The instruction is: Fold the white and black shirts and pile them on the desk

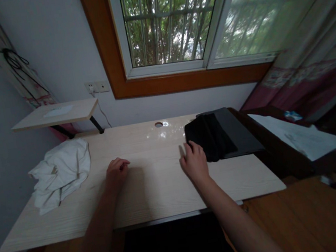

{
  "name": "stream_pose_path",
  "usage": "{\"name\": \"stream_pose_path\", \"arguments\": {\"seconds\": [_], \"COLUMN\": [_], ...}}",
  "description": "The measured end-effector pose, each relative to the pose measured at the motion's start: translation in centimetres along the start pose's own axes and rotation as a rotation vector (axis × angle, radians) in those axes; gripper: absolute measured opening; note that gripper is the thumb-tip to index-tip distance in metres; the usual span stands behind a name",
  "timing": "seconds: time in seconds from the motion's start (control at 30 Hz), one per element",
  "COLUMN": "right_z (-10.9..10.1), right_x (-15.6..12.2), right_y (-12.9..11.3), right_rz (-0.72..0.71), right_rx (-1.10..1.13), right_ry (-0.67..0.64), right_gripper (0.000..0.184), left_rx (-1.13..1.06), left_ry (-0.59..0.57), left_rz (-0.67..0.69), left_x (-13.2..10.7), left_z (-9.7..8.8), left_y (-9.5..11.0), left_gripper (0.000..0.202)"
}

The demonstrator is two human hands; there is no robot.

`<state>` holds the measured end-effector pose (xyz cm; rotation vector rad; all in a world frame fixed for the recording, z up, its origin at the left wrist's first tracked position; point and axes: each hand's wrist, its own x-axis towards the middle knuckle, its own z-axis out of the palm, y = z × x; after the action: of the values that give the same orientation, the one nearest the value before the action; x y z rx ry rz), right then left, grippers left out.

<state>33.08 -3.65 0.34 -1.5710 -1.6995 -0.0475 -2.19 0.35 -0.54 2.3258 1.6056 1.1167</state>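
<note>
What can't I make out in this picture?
In the head view:
Left hand: its own back hides the palm.
Dark grey flat thing: partly covered by the black cloth.
Shelf paper: any writing is too small to read.
Right curtain: cut off by the right edge.

1. The surface [166,191] is a pale, wood-grained top with a straight front edge; it extends on both sides of the black cloth [210,138], much further to the left.
2. The black cloth lies folded, partly over a flat dark grey item [240,131] that rests on the surface and shows mainly to the cloth's right.
3. A round hole [158,124] is set into the surface, behind and left of the black cloth, with bright reflections beside it.
4. A crumpled white cloth [62,171] lies well left of the black cloth.
5. Farther back on that left side, a small raised shelf [83,109] stands on black legs [97,125].
</note>
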Motion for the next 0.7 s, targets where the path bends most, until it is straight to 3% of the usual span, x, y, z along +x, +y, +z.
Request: {"name": "stream_pose_path", "arguments": {"seconds": [0.1,0.37,0.5,0.7], "right_z": [0.2,0.1,0.7,0.9], "right_x": [0.3,0.8,0.0,-0.4], "right_y": [0.7,1.2,-0.3,-2.7], "right_rz": [0.049,-0.034,-0.129,-0.402], "right_rx": [-0.032,-0.093,-0.073,0.252], "right_ry": [0.016,-0.051,-0.15,-0.374], "right_gripper": [0.044,0.024,0.023,0.027], "left_rx": [-0.012,-0.028,-0.023,-0.011], "left_ry": [-0.009,-0.021,-0.023,-0.052], "left_rz": [-0.006,0.003,0.01,0.033], "left_x": [0.0,0.0,0.0,0.0], "left_z": [-0.1,-0.1,-0.1,-0.2], "left_y": [0.1,0.1,0.2,0.4], "left_gripper": [0.019,0.019,0.019,0.019]}}
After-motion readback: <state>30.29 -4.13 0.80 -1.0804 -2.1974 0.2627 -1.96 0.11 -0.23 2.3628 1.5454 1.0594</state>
